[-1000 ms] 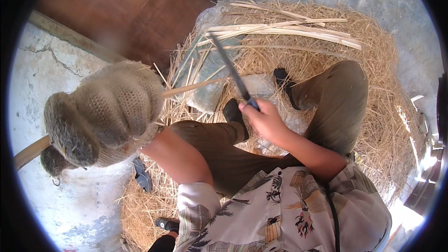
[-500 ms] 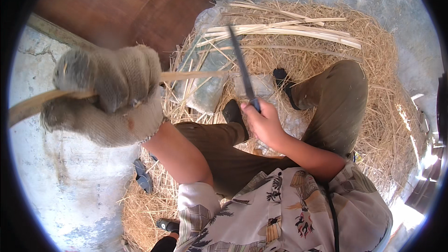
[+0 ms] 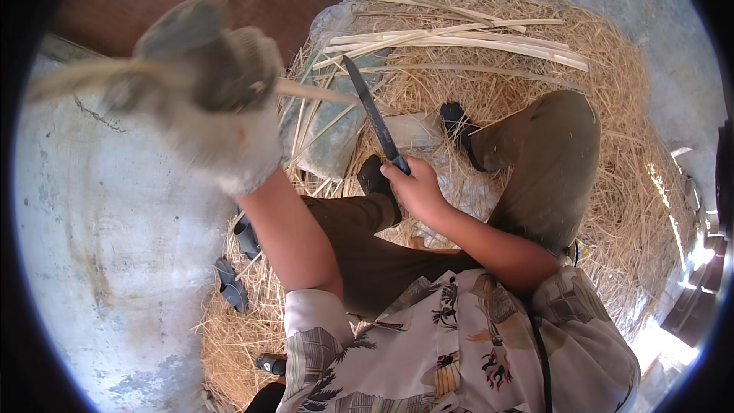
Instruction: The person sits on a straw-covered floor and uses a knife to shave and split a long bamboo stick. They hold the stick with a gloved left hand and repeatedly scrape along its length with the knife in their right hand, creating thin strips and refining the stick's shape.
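- Head view, left grip: The left grip (image 3: 218,95), covered by a knit glove (image 3: 256,164), is closed around a pale split strip (image 3: 317,91). Blur hides the exact finger placement.
- Head view, right grip: The bare right grip (image 3: 417,190) is clamped on the handle of a knife (image 3: 371,113). The blade points forward and to the left, away from the body.
- Head view, strip position: The strip passes crosswise through the glove. One end extends left, in front of the wall (image 3: 84,245); the other reaches the blade. Contact between strip and edge cannot be confirmed.
- Hazard, blade slip: A hard spot or uneven grain in the strip could make the edge jump. The near foot (image 3: 375,178) appears just below the handle end of the blade and could be cut.
- Hazard, strip control: A slack left hold could let the strip twist, sending the edge too deep. A wide swing could knock its far end against the wall.
- Hazard, bare skin: Splinters could enter the ungloved hand.
- Hazard, footing: Loose shavings (image 3: 627,206) cover the floor around finished-looking strips (image 3: 474,40); a shifting foot could slide on them.
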The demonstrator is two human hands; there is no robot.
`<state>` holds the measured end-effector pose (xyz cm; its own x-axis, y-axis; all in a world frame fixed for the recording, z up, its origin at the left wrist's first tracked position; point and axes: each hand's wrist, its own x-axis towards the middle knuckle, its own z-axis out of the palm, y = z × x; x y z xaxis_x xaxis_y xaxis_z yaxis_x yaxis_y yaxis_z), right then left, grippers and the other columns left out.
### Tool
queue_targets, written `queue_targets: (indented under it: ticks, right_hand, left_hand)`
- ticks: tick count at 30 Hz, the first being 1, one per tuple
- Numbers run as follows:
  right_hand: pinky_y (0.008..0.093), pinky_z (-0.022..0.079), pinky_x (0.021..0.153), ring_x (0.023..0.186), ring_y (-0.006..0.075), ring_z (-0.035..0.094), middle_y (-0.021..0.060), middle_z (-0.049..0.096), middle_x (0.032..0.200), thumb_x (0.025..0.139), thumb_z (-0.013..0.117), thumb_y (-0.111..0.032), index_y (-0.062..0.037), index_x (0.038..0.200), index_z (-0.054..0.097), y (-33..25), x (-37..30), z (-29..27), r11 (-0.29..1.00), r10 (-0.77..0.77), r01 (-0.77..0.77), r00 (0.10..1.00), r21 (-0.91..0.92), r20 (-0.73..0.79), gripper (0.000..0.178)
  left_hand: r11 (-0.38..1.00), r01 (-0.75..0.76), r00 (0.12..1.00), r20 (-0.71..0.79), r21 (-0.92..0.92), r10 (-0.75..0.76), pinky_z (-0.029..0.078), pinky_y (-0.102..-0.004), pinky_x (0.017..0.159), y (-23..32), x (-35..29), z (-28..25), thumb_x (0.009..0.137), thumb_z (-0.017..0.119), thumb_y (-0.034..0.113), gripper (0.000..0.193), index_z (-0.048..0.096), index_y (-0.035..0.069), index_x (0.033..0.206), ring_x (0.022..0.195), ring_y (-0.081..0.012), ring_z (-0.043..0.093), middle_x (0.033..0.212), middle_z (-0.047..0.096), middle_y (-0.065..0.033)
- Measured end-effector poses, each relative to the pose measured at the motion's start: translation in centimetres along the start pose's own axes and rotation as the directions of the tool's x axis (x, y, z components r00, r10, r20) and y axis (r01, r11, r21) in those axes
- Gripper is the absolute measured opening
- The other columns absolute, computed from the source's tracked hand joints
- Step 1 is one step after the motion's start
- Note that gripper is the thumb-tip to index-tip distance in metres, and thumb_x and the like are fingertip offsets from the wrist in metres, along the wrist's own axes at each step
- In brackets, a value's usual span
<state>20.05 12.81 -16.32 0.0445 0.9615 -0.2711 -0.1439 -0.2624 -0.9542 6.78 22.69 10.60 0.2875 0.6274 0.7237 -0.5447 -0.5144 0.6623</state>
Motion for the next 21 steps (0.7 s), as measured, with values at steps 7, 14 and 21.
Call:
queue_targets:
  ticks: [7,14,21]
  right_hand:
    - [0.025,0.028,0.037,0.043,0.0041,0.04,-0.0046,0.044,0.058,0.1,0.061,-0.02,-0.0096,0.08,0.049,-3.8,-3.3,0.2,0.897,0.077,-0.107,0.993,0.43,0.087,0.026]
    - [0.0254,0.035,0.045,0.051,0.0052,0.044,-0.0044,0.044,0.06,0.1,0.061,-0.019,-0.0069,0.082,0.05,-4.1,-3.3,-0.4,0.978,0.103,-0.13,0.981,0.163,0.167,0.024]
    - [0.0309,0.039,0.051,0.054,0.0093,0.048,0.0016,0.052,0.062,0.102,0.057,-0.014,-0.0019,0.087,0.052,-6.4,-6.0,1.2,0.643,-0.514,0.499,0.844,0.581,-0.155,0.02]
  left_hand:
    - [0.995,-0.071,0.995,0.072,0.063,0.067,0.027,-0.0259,0.044,9.2,-2.6,3.2,0.098,0.045,0.065,0.058,0.062,0.01,0.087,0.04,-0.0086,0.031,0.05,0.041,0.0026]
    - [0.995,-0.08,0.992,0.099,0.061,0.074,0.032,-0.0215,0.038,8.9,-2.7,3.7,0.098,0.04,0.069,0.061,0.061,0.013,0.084,0.036,-0.0074,0.037,0.05,0.046,0.002]
    - [0.997,-0.061,0.993,0.099,-0.04,0.064,0.028,-0.0231,0.04,8.8,-2.7,3.9,0.099,0.04,0.067,0.059,0.056,0.014,0.08,0.039,-0.0079,0.034,0.051,0.043,0.0019]
